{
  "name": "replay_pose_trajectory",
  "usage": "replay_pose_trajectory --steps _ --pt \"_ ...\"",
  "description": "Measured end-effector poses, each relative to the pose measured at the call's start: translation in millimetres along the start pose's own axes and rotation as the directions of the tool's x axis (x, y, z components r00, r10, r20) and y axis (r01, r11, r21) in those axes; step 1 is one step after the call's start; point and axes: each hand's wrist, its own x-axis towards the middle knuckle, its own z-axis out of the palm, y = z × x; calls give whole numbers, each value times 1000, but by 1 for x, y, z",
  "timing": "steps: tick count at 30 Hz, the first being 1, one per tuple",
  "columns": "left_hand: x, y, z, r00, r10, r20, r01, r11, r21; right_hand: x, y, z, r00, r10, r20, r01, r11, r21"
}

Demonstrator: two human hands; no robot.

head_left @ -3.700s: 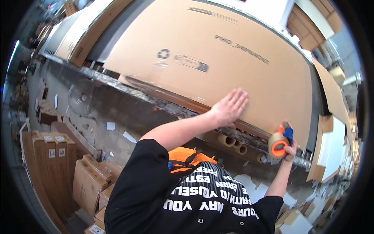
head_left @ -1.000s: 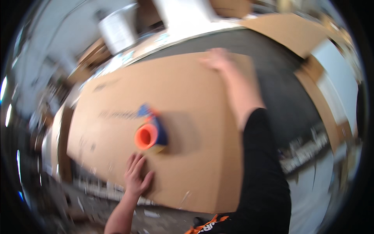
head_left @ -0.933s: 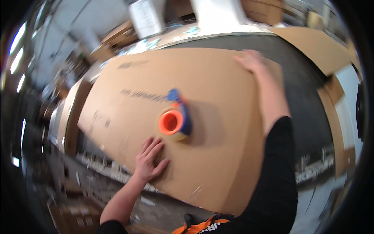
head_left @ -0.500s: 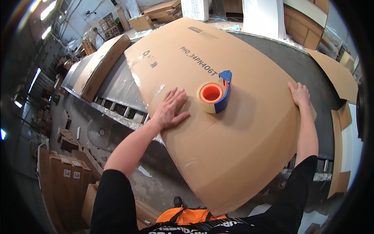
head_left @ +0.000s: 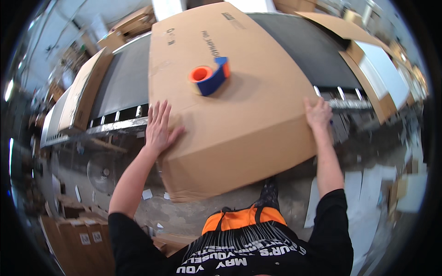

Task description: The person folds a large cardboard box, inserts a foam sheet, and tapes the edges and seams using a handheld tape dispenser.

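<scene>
A long, flat brown cardboard box lies across the conveyor, its near end jutting out toward me. My left hand rests flat on the box's left side near the front, fingers spread. At the right edge my right hand has its fingers bent over the box's side and grips it. On top of the box, beyond my hands, sits a tape dispenser with a blue body and an orange core, carrying a roll of tape. Neither hand touches it.
The dark conveyor belt runs left and right under the box, with metal rollers along its near edge. Another carton lies on its left part. To the right stands an open carton with white panels. Stacked cartons are at lower left.
The box has turned and now lies more squarely before me, its near end facing me. The tape dispenser has moved along with it. Both hands stay on the box's sides.
</scene>
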Motion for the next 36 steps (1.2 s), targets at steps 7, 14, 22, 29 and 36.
replay_pose_trajectory --steps 7,14,22,29,36 --pt "-33 63 -50 928 186 323 -123 971 -207 -124 -30 -24 951 198 -238 -132 955 266" --pt "-39 87 -5 986 108 124 -99 992 -76 -123 -45 26 804 274 -527 201 709 676" --pt "38 95 -68 651 -746 138 -192 -338 -921 -121 -43 37 783 117 -611 321 765 558" --pt "60 113 -125 633 -735 242 -669 -677 -306 -126 -60 38 819 125 -559 288 755 590" --pt "54 110 -133 705 -653 276 -633 -755 -172 -128 -59 38 816 158 -557 268 749 606"
